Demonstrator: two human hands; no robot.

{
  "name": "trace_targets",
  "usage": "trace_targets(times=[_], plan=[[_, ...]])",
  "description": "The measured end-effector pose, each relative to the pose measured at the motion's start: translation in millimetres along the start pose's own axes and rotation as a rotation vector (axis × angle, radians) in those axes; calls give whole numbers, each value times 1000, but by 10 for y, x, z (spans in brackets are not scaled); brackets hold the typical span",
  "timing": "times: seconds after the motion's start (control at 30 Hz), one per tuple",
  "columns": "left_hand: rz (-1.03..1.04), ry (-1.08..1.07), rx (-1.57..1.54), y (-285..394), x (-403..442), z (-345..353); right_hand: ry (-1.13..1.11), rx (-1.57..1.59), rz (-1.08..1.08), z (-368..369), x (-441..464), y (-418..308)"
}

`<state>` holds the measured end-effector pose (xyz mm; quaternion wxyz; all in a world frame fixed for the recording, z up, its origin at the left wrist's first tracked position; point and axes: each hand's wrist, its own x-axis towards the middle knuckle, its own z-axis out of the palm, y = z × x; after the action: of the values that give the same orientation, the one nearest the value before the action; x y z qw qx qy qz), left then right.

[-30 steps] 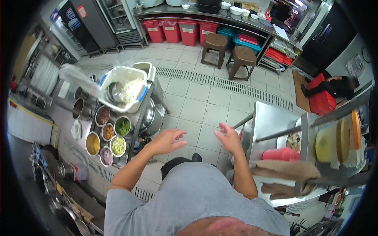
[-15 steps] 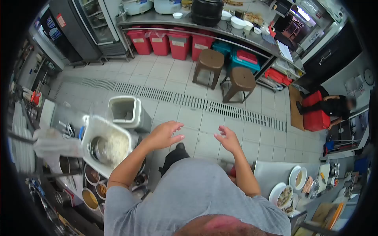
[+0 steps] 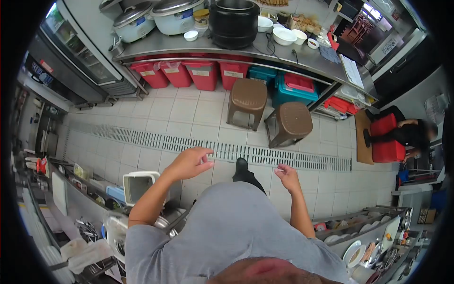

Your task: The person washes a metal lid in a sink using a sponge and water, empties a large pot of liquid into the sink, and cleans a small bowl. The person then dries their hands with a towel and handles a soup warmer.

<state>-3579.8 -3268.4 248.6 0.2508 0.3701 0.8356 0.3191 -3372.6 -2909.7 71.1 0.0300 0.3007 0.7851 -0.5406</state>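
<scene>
My left hand (image 3: pixel 190 164) hangs in the air over the tiled floor, its thumb apart from the loosely bent fingers and nothing in it. On the other side, my right hand (image 3: pixel 287 178) is also empty, fingers slightly curled and apart. Neither touches anything. Below and between them, one dark shoe (image 3: pixel 241 165) stands at the edge of the floor drain grate (image 3: pixel 222 150). Nearest to my left arm is a white-rimmed bin (image 3: pixel 141 188). A white tub (image 3: pixel 116 232) is partly hidden behind that arm.
Ahead runs a steel counter (image 3: pixel 189 48) with rice cookers (image 3: pixel 176 18), a black pot (image 3: pixel 232 23) and white bowls (image 3: pixel 284 36). Red bins (image 3: pixel 203 75) sit beneath it. Two brown stools (image 3: pixel 248 97) stand before it. At right, a person in black (image 3: pixel 410 136) sits on a red seat (image 3: pixel 385 137).
I have moved forward: the counter and stools are closer, while the bin and tub have slid back beside me. My right hand has shifted outward, its fingers more curled. Both hands stay empty.
</scene>
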Motion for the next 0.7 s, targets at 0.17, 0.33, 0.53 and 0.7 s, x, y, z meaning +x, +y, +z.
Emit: trace_targets(times=[0.17, 0.33, 0.53, 0.7], plan=[[-4, 104, 105, -358, 832, -511, -58, -110, -118, -102, 1550, -695], [-140, 96, -2, -606, 1449, -1006, -38, -158, -242, -191, 2528, -1731], [-200, 43, -115, -1420, 2324, -1535, -83, -246, -160, 169, 3442, -2035], [-163, 38, -114, -1936, 3086, -2208, -89, -197, -37, 464, 3855, -2282]])
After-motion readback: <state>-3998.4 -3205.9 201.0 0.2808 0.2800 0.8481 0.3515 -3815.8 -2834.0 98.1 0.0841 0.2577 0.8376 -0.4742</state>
